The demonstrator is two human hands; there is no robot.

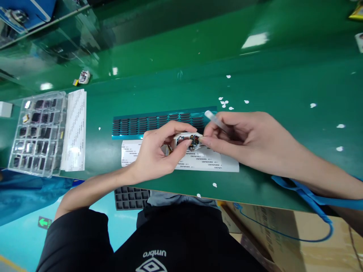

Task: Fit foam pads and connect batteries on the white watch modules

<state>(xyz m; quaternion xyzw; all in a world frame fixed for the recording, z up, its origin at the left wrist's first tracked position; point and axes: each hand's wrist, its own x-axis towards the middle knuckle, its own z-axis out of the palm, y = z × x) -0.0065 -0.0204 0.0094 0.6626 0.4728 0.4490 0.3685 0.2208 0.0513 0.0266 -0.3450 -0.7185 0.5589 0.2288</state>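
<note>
A small white housing with dark electronic parts inside is pinched between the thumb and fingers of my left hand. My right hand touches the housing's right end with its thumb and index fingertips. A whitish translucent stick-like tool lies in the closed fingers of my right hand, its pale end pointing up and left. Under my hands lies a white printed sheet, and just behind it is a teal strip with rows of dark pieces.
At the left stand a clear compartment tray with dark parts and white printed strips. Another white housing lies farther back. Small white stickers are scattered at the right. A blue strap hangs near my right forearm.
</note>
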